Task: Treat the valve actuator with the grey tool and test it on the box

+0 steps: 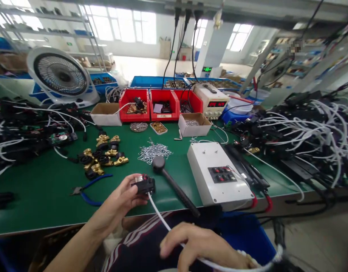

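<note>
My left hand grips a small black device with a silvery round part and a bit of red on top. From its underside a white cable runs down to the right. My right hand is curled loosely round that cable near my lap; its grip is partly hidden. Just right of the device lies a black mallet, head away from me. Pliers with blue handles rest left of my left hand. Beyond are brass fittings with black parts and a heap of thin metal clips.
A grey switch box stands at right, beside long black housings. Tangled white cables pile further right, black assemblies at left. Red bins, small cartons, a power supply and a fan line the back.
</note>
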`<state>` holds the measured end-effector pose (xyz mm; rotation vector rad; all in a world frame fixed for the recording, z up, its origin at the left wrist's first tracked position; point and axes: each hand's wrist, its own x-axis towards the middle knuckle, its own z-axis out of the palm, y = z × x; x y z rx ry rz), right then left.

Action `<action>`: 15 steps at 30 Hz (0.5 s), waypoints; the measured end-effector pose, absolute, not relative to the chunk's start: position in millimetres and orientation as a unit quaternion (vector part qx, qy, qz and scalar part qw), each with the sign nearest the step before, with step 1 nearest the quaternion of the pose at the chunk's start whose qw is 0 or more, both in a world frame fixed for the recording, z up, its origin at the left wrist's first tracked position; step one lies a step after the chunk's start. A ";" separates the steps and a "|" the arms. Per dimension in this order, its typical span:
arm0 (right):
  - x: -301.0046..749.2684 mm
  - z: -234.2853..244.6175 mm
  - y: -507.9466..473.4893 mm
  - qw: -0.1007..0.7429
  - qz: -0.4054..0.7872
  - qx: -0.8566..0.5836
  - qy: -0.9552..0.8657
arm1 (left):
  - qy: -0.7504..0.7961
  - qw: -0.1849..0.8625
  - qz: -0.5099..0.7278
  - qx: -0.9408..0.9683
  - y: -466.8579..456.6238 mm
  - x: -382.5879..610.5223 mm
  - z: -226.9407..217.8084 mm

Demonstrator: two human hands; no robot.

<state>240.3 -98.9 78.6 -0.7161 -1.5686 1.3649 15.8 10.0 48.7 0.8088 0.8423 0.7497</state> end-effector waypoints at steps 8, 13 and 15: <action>281.7 30.3 -125.3 0.577 0.470 -0.403 -0.532 | 0.435 0.648 0.336 0.527 53.7 13.8 35.1; 263.4 18.2 -122.8 0.655 0.552 -0.346 -0.383 | 0.420 0.573 0.191 0.677 72.1 -12.8 33.9; 246.8 21.8 -118.3 0.634 0.528 -0.382 -0.416 | 0.419 0.477 0.161 0.756 78.4 -28.8 30.4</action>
